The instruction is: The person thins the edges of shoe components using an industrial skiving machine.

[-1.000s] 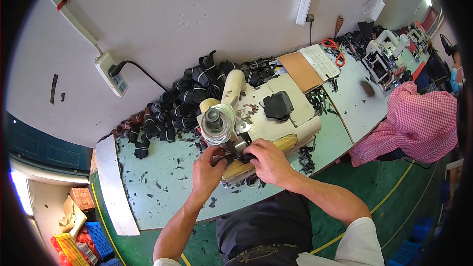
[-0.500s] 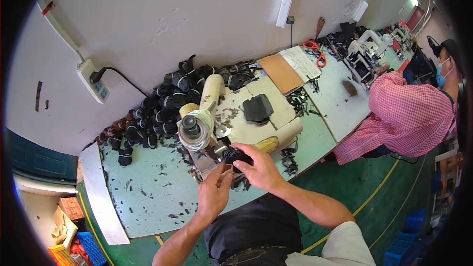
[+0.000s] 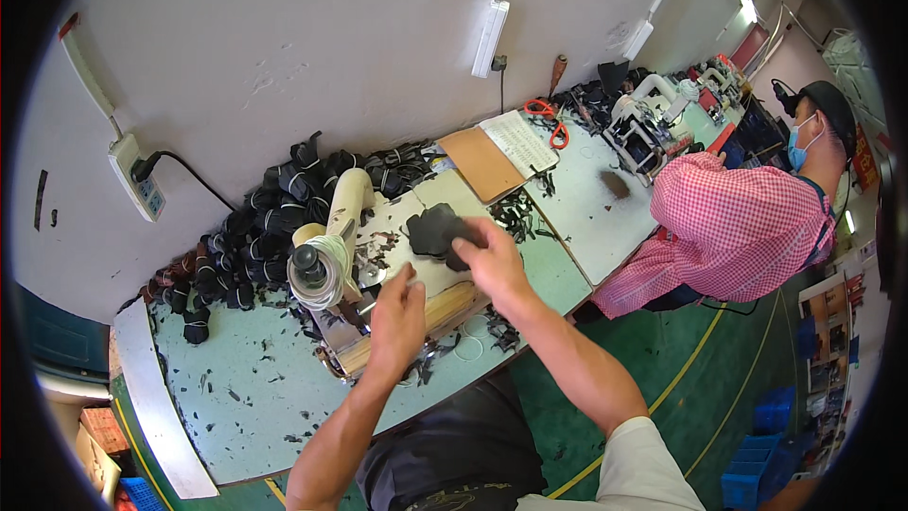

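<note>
My right hand (image 3: 494,263) reaches over the cream-coloured bench machine (image 3: 352,201), its thumb and fingers closed on a dark flat piece at the stack of black cut pieces (image 3: 432,230). The pieces lie on the machine's flat bed; my fingers hide part of them. My left hand (image 3: 400,317) is beside the machine's working end, fingers a little apart, and nothing shows in it. A coil of white cord (image 3: 320,274) is wound round the machine's upright post, left of my left hand.
Tied black bundles (image 3: 279,194) pile up against the wall. Black scraps (image 3: 265,345) litter the pale green table (image 3: 232,431). Behind the machine lie a brown board (image 3: 480,163), a written sheet (image 3: 518,144) and orange-handled scissors (image 3: 549,118). A co-worker in a pink checked garment (image 3: 724,213) sits at right.
My right hand has moved from the machine's working end to the stack of black pieces. My left hand stays near the machine, and the dark bundle between my hands is out of sight. The view has shifted.
</note>
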Demonstrator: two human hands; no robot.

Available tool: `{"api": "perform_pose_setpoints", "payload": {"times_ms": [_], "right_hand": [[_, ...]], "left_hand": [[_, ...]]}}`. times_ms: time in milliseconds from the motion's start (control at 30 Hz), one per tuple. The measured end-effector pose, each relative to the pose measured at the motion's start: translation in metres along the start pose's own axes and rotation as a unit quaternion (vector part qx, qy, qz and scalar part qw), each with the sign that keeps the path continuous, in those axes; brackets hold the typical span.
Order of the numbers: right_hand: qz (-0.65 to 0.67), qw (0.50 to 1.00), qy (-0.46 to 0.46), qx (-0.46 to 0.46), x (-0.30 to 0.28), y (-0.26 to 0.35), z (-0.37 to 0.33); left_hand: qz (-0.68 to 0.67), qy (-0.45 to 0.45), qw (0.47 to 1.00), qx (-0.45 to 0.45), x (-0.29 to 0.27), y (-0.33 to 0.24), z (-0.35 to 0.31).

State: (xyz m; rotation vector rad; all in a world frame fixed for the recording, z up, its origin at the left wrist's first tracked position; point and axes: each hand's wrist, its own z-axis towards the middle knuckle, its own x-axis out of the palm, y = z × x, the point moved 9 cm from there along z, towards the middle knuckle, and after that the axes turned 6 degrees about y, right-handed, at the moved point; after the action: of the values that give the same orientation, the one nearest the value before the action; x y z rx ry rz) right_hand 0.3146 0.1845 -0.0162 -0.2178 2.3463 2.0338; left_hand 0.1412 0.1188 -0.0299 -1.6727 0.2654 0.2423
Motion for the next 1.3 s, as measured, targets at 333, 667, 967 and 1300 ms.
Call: {"api": "perform_pose_setpoints", "payload": {"times_ms": [333, 667, 967, 1300], "right_hand": [[0.000, 0.987, 0.041, 0.157, 0.014, -0.007, 0.059], [-0.303, 0.944, 0.049, 0.118, 0.021, -0.029, 0.088], [-0.485, 0.861, 0.096, 0.120, 0.035, -0.003, 0.074], [-0.433, 0.886, 0.118, 0.119, 0.042, -0.013, 0.076]], "left_hand": [[-0.168, 0.012, 0.982, -0.091, 0.022, 0.053, 0.050], [-0.263, 0.067, 0.953, -0.132, 0.039, 0.029, 0.055], [-0.300, 0.082, 0.941, -0.136, 0.041, 0.029, 0.056], [-0.285, 0.083, 0.943, -0.149, 0.038, 0.031, 0.052]]}}
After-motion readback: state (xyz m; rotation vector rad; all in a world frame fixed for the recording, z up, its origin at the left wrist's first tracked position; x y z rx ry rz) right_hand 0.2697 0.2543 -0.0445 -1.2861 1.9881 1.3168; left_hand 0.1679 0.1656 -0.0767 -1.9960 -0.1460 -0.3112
